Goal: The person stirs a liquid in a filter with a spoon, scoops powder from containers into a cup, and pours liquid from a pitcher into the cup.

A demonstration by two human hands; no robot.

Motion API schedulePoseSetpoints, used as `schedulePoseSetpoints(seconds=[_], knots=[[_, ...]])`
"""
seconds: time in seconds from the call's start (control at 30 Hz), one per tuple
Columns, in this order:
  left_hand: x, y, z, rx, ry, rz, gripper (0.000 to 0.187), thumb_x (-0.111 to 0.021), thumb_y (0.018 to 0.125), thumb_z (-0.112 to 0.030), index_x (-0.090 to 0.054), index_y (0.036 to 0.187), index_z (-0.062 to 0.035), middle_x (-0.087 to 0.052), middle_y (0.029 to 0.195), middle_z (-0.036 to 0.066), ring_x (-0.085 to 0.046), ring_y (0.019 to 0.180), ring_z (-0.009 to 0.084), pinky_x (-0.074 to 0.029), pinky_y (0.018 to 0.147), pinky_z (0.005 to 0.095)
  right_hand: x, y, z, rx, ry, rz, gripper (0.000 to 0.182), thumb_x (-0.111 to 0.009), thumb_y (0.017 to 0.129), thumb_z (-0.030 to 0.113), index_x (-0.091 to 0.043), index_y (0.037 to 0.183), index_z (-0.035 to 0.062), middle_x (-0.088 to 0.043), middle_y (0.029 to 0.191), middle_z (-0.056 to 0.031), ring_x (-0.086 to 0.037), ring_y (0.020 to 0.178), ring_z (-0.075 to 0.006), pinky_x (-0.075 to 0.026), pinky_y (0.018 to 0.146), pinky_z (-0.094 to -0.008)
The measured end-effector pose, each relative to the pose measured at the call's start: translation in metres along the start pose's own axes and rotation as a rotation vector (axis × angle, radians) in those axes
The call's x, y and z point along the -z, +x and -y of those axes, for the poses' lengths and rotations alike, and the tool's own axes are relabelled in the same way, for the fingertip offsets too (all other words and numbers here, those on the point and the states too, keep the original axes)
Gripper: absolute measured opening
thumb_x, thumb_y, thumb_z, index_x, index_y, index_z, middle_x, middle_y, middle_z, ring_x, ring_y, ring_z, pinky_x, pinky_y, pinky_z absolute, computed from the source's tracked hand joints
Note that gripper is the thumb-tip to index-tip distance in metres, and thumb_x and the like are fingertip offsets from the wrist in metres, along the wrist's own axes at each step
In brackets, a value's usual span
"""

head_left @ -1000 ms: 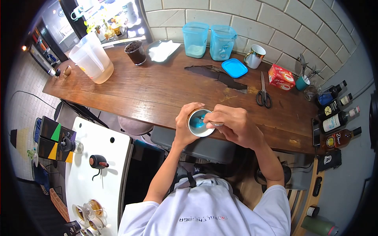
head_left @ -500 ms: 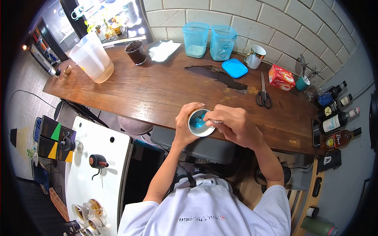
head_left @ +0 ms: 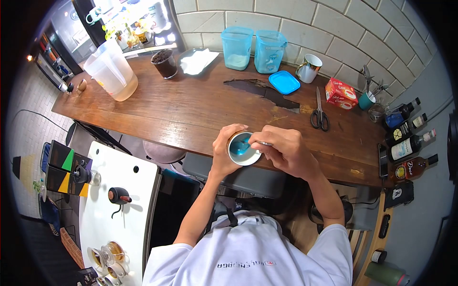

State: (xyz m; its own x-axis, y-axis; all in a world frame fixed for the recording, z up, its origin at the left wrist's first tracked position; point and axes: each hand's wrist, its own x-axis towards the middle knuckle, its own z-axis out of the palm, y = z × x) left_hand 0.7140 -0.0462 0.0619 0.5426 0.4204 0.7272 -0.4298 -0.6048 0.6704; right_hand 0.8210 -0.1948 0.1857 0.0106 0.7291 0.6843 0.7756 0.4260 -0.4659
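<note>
A white mug (head_left: pixel 247 159) stays at the front edge of the wooden counter, tilted so that I look into it. My left hand (head_left: pixel 223 153) wraps around its left side, thumb and fingers along the wall. Blue-looking liquid (head_left: pixel 238 148) covers the bottom. My right hand (head_left: pixel 287 151) pinches a metal spoon (head_left: pixel 265 143) over the right rim, its bowl dipping inside the mug. The fingers partly cover the spoon's handle.
Behind the mug lie black scissors (head_left: pixel 320 114), a blue lid (head_left: pixel 284 82) and a red tea box (head_left: pixel 340 93). Two blue containers (head_left: pixel 270 51) stand at the wall. A pitcher (head_left: pixel 112 71) is left; several bottles (head_left: pixel 405 148) line the right. A kettle (head_left: pixel 117 195) sits on the white table (head_left: pixel 138 224).
The right hand has shifted slightly with the spoon, and its handle now lies at a different angle over the rim. The left hand and mug look the same.
</note>
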Motion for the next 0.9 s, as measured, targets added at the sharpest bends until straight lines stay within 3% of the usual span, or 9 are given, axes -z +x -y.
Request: schedulePoseSetpoints(seconds=[0.5, 0.57, 0.9], knots=[[-0.0002, 0.001, -0.0018, -0.002, -0.007, -0.002, 0.068, -0.09, 0.061, -0.01, -0.058, 0.12, -0.0039, -0.067, 0.117, 0.015, -0.064, 0.109, 0.032, -0.053, 0.092, 0.0396, -0.0011, 0.0005, -0.0005, -0.006, -0.005, -0.009, 0.014, -0.07, 0.088, 0.001, -0.064, 0.101, 0.0013, -0.07, 0.088, -0.0098, -0.061, 0.063, -0.0238, -0.048, 0.054, -0.0338], [-0.0005, 0.0005, -0.0015, 0.002, -0.016, -0.003, 0.068, -0.09, 0.061, -0.01, -0.058, 0.12, -0.0039, -0.067, 0.117, 0.016, -0.064, 0.11, 0.0322, -0.053, 0.093, 0.0396, 0.0014, 0.0013, 0.0021, -0.081, -0.006, 0.008, 0.015, -0.07, 0.088, 0.001, -0.064, 0.102, 0.0013, -0.07, 0.087, -0.0096, -0.062, 0.064, -0.0236, -0.048, 0.055, -0.0338], [0.0001, 0.0006, -0.0019, 0.004, -0.007, 0.001, 0.069, -0.091, 0.06, -0.01, -0.058, 0.121, -0.0039, -0.067, 0.117, 0.015, -0.064, 0.109, 0.0315, -0.053, 0.092, 0.0393, 0.0036, 0.0015, 0.0014, -0.028, -0.015, 0.004, 0.017, -0.069, 0.087, 0.0, -0.063, 0.103, 0.0013, -0.07, 0.09, -0.0102, -0.062, 0.065, -0.0262, -0.048, 0.054, -0.0348]])
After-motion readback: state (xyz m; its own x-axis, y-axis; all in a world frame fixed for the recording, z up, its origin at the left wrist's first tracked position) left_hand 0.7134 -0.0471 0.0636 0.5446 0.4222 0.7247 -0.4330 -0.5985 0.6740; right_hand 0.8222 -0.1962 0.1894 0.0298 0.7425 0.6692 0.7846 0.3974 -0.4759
